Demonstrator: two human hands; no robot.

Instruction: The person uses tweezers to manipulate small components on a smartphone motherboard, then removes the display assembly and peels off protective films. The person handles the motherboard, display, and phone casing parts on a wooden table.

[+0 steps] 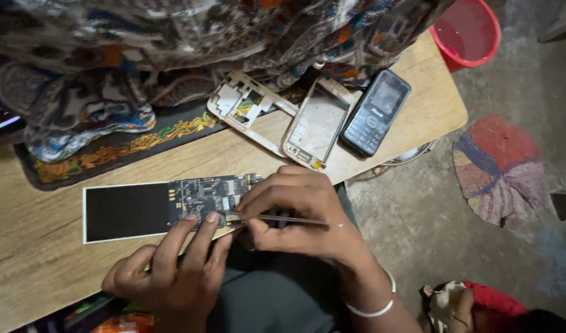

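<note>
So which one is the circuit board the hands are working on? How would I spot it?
Start at the wooden table and find the black card with a white edge near its front. The circuit board lies on that card's right end, under the fingertips of the left hand, while the right hand holds thin tweezers to it. Unlike the two pale phone frames behind, it is dark and densely studded with tiny parts.

Head camera, close, looking down

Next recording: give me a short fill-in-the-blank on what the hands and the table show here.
1. The right hand holds thin metal ____ against the circuit board.
2. The left hand steadies the board with its ____.
3. The board lies partly on a ____ rectangular sheet.
4. Beside the two empty phone frames lies a dark keypad ____.

Missing: tweezers; fingers; black; phone
</note>
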